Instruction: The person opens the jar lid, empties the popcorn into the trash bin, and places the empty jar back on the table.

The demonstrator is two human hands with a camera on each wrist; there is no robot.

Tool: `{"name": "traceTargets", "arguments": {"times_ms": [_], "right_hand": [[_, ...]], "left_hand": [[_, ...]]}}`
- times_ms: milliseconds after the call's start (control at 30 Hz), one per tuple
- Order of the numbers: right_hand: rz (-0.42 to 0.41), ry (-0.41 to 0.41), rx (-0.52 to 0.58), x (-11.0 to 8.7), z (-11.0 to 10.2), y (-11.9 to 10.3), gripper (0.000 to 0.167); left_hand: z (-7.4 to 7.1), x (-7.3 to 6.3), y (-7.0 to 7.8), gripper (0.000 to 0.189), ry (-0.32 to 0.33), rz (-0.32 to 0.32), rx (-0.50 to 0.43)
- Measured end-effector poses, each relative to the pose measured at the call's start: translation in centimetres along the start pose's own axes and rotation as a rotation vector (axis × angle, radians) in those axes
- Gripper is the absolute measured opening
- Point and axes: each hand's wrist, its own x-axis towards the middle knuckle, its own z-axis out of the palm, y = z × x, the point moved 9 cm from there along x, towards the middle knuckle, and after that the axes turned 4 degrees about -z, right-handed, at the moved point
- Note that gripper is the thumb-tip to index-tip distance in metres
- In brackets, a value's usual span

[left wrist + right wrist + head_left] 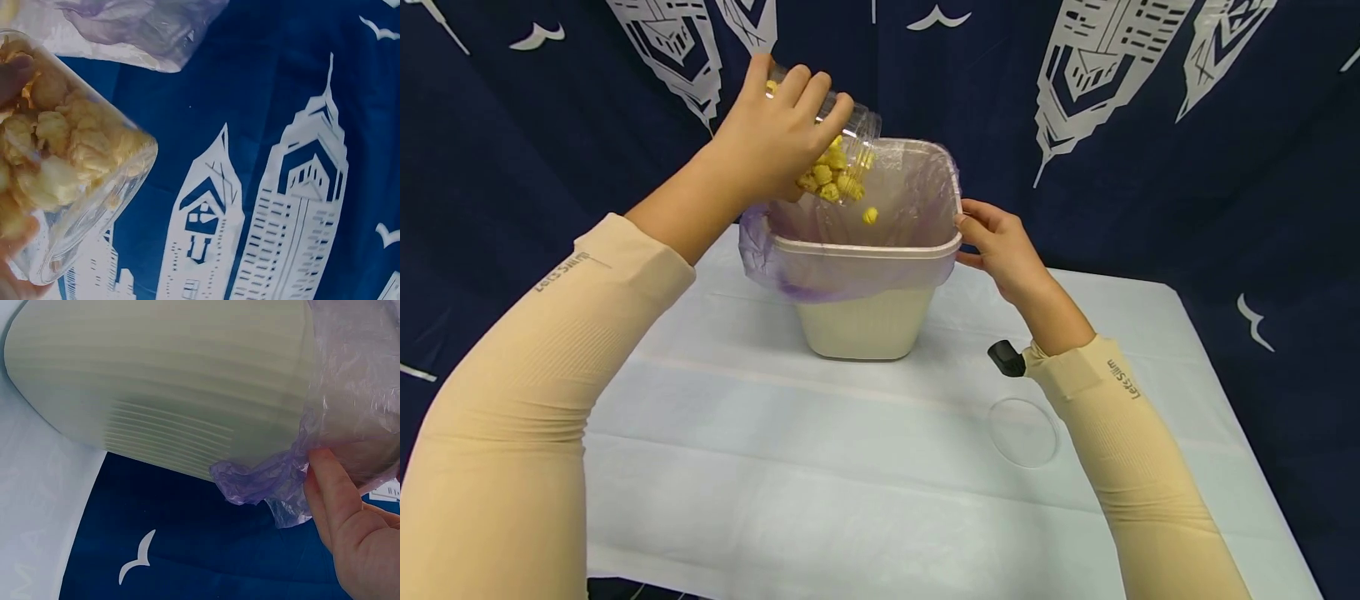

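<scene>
My left hand point(782, 129) grips a clear plastic jar point(859, 133), tilted mouth-down over the bin. Yellow popcorn point(832, 173) fills its lower side, and one loose piece point(870, 216) is in mid-air below the mouth. In the left wrist view, the jar's base point(134, 165) points away from the bin, with popcorn against the wall. The off-white trash bin point(865, 321) stands upright, lined with a purple translucent bag point(850, 279) folded over its rim. My right hand point(996, 242) holds the rim at the right, fingers on the bag point(353, 425). The bin's bottom inside is hidden.
A clear round lid point(1024, 433) lies flat on the white-covered table point(820, 492), near my right forearm. Behind the table hangs a dark blue curtain point(970, 92) with white building prints. A small black device point(1006, 358) sits at my right wrist.
</scene>
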Motion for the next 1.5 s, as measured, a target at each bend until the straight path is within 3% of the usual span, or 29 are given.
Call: {"name": "traceTargets", "arguments": {"times_ms": [100,267,433,567,733,900,967,1100,1200,1333,1500], "right_hand": [[0.003,-0.004,-0.004,0.0,0.0,0.0,0.043],[0.002,-0.005,-0.008,-0.1,0.0,0.0,0.043],[0.006,-0.003,-0.015,-0.1,0.0,0.1,0.043],[0.007,0.0,-0.011,-0.1,0.0,0.1,0.043],[0.006,-0.005,0.0,-0.1,0.0,0.0,0.043],[0.005,-0.003,0.003,-0.1,0.0,0.0,0.043],[0.0,-0.003,0.005,-0.1,0.0,0.0,0.043],[-0.003,-0.003,0.003,-0.1,0.0,0.0,0.043],[-0.003,0.0,0.011,-0.1,0.0,0.0,0.043],[0.0,0.004,0.027,-0.1,0.0,0.0,0.043],[0.002,0.002,0.023,0.0,0.1,0.1,0.042]], "left_hand": [[-0.5,0.1,0.8,0.083,0.072,0.075,0.1],[-1.3,0.0,2.6,0.059,0.268,0.233,0.374],[-1.3,-0.3,4.3,0.054,0.381,0.401,0.585],[-1.3,-0.5,5.2,0.053,0.411,0.487,0.609],[-1.4,-0.6,5.4,0.044,0.431,0.489,0.593],[-1.4,-0.6,4.8,0.049,0.419,0.412,0.575],[-1.7,-0.6,4.3,0.047,0.436,0.355,0.546],[-2.4,-0.4,3.1,0.043,0.456,0.188,0.4],[-2.2,0.2,1.6,0.058,0.325,0.044,0.176],[-1.2,0.7,-0.2,0.093,0.12,-0.152,-0.094],[-0.3,0.6,-1.9,0.102,0.009,-0.332,-0.357]]}}
